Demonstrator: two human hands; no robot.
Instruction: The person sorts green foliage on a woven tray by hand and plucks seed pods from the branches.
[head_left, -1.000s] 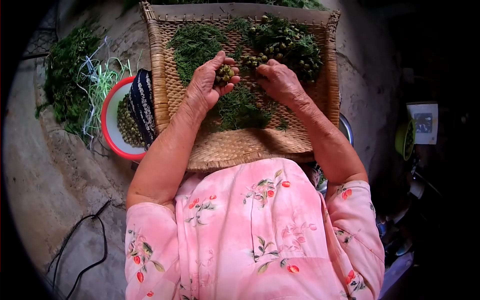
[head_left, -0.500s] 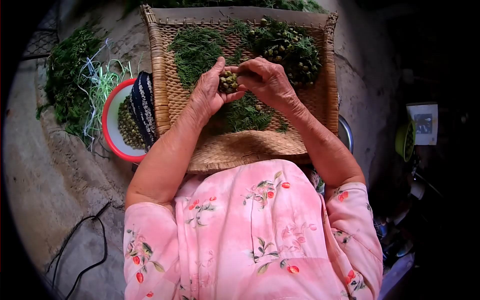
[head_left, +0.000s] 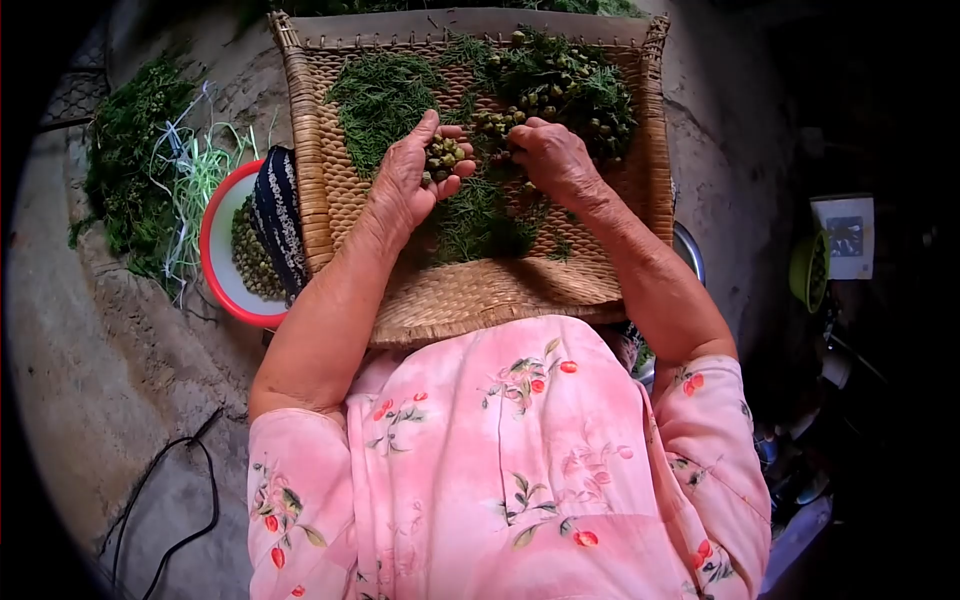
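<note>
My left hand point(head_left: 415, 175) is cupped palm up over the woven tray point(head_left: 345, 215), its fingers curled round a small heap of green seed cones point(head_left: 444, 155). Just to its right, my right hand point(head_left: 552, 158) has its fingers pinched together near loose cones on the weave. Whatever is between those fingertips is hidden. Beyond it lies a pile of green sprigs with cones point(head_left: 570, 85). Stripped feathery leaves point(head_left: 385, 95) cover the tray's far left, and more sprigs point(head_left: 470, 220) lie below my hands.
A red-rimmed white basin point(head_left: 213, 245) with cones and a dark patterned cloth point(head_left: 278, 215) stands against the tray's left side. Farther left are green branches point(head_left: 135, 160) and pale plastic strings point(head_left: 205, 190). A black cord point(head_left: 212, 490) lies on the floor; a green bowl point(head_left: 812, 275) stands right.
My right hand has moved away from the left palm, rightward and slightly down, to the tray's cones. The left hand has opened a little, showing more of the cones it holds.
</note>
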